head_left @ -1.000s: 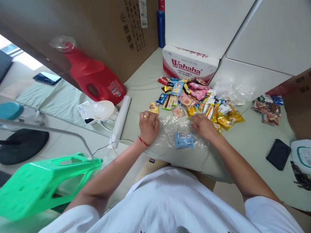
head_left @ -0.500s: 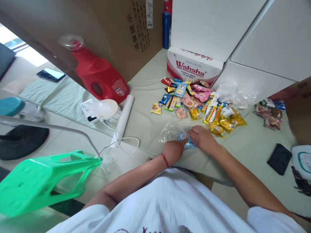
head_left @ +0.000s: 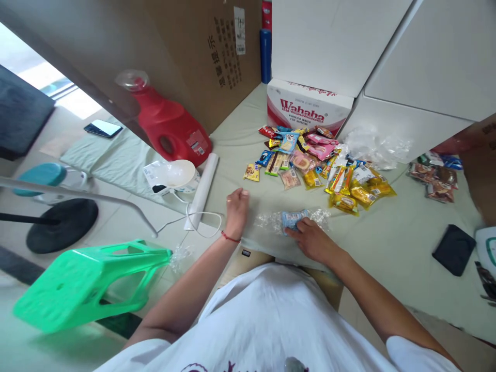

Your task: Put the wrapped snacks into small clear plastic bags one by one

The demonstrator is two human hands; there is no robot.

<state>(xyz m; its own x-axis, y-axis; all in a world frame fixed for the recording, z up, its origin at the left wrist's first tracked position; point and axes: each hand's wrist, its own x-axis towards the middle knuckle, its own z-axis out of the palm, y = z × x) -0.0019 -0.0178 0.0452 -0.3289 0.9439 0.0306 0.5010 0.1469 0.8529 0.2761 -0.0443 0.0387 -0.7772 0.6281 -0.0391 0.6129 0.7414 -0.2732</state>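
Observation:
My right hand (head_left: 312, 240) lies on the pale green table top (head_left: 387, 232). Its fingertips are closed on a small blue packet (head_left: 293, 218) that sits inside a crumpled clear plastic bag (head_left: 271, 221). My left hand (head_left: 237, 206) rests to the left of the bag near the table's front edge. Its fingers are curled in and nothing shows in them. A red string circles that wrist.
A pile of colourful snack packets (head_left: 310, 160) lies beyond the bag, in front of a Wahaha box (head_left: 310, 108). To the left are a red jug (head_left: 170, 129), a white bowl (head_left: 176, 174) and a white roll (head_left: 205, 188). A black wallet (head_left: 453, 249) lies right, a green stool (head_left: 89, 279) lower left.
My left hand left the bag and moved left to the table edge. The bag with the blue packet is now bunched narrower under my right hand. The view shifted slightly.

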